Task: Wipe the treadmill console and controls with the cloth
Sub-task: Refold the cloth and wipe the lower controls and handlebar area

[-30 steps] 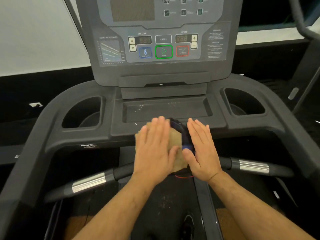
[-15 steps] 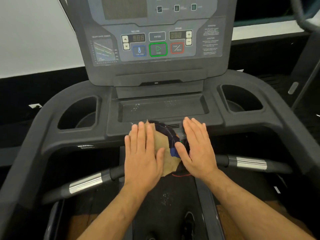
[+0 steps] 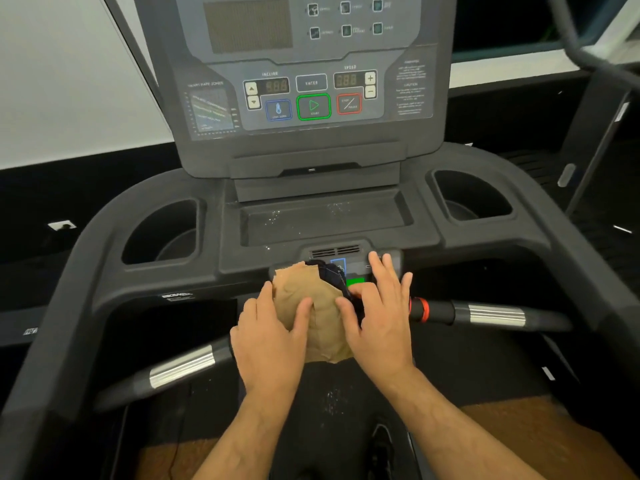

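left hand (image 3: 273,336), right hand (image 3: 379,320), flat on cloth (image 3: 320,306)

Readable markings, as you look past your hands:

- Console panel (image 3: 311,95), well above your grip: "INCLINE" over the left readout (image 3: 277,85), "SPEED" over the right readout (image 3: 346,80), both showing 888.
- "ENTER" on the key (image 3: 311,83) between them.
- "START" on the green-outlined button (image 3: 313,106).
- "+" (image 3: 370,78) and "−" (image 3: 370,91) keys beside SPEED.
- "HEART RATE ZONES" heads the chart (image 3: 209,110) at left.
- Fine print at right: too small to read.
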Action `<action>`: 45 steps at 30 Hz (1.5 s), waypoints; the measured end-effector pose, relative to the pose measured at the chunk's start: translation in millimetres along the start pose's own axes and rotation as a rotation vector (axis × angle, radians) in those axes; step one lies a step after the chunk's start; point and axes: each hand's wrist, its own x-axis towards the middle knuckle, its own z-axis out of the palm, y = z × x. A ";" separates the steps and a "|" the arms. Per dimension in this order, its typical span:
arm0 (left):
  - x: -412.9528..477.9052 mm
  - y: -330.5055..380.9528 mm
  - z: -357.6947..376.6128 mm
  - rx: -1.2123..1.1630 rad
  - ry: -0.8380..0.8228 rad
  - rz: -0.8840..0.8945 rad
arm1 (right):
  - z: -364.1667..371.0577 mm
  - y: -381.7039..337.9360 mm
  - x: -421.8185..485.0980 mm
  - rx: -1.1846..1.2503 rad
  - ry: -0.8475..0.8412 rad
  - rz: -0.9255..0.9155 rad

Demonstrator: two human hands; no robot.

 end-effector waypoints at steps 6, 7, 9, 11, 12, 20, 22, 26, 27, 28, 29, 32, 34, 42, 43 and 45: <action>-1.9 8.2 -18.4 -0.245 -0.009 0.098 | -8.1 -23.3 -3.1 0.024 0.074 0.082; -1.0 11.2 -20.4 -0.286 -0.015 0.114 | -11.8 -25.7 -3.4 0.027 0.114 0.081; 3.0 20.6 -23.2 -0.384 -0.033 0.106 | -20.0 -30.3 -1.8 0.030 0.184 0.122; 10.1 35.3 -24.2 -0.464 -0.063 0.099 | -29.3 -33.5 4.0 0.106 0.215 0.205; 14.6 42.4 -22.4 -0.497 -0.083 0.104 | -33.3 -33.8 8.9 0.182 0.212 0.245; 70.9 105.2 14.6 -0.587 -0.163 0.259 | -56.8 14.8 77.3 0.199 0.299 0.137; 91.2 125.7 32.7 -0.572 -0.149 0.309 | -63.0 37.8 105.3 0.176 0.295 0.156; 122.7 162.1 65.9 -0.466 -0.187 0.330 | -71.4 82.1 157.1 0.056 0.229 0.192; 127.8 170.2 73.0 -0.436 -0.217 0.330 | -71.7 92.4 166.9 0.027 0.201 0.207; 132.3 177.7 79.1 -0.401 -0.245 0.336 | -72.0 101.7 175.0 -0.009 0.176 0.207; 137.3 185.6 85.0 -0.369 -0.275 0.342 | -72.1 111.1 183.8 -0.043 0.149 0.209; 149.2 204.3 97.3 -0.239 -0.384 0.382 | -70.1 137.9 205.4 -0.072 0.062 0.203; 154.3 210.3 102.3 -0.039 -0.451 0.436 | -67.0 153.1 214.5 -0.085 -0.008 0.185; 147.4 213.2 87.7 0.385 -0.628 0.795 | -68.6 170.6 197.9 -0.159 -0.160 -0.141; 145.1 213.2 88.4 0.422 -0.691 0.776 | -69.2 168.7 194.0 -0.163 -0.248 -0.149; 141.9 209.2 94.0 0.461 -0.784 0.722 | -67.3 169.2 187.6 -0.221 -0.410 -0.143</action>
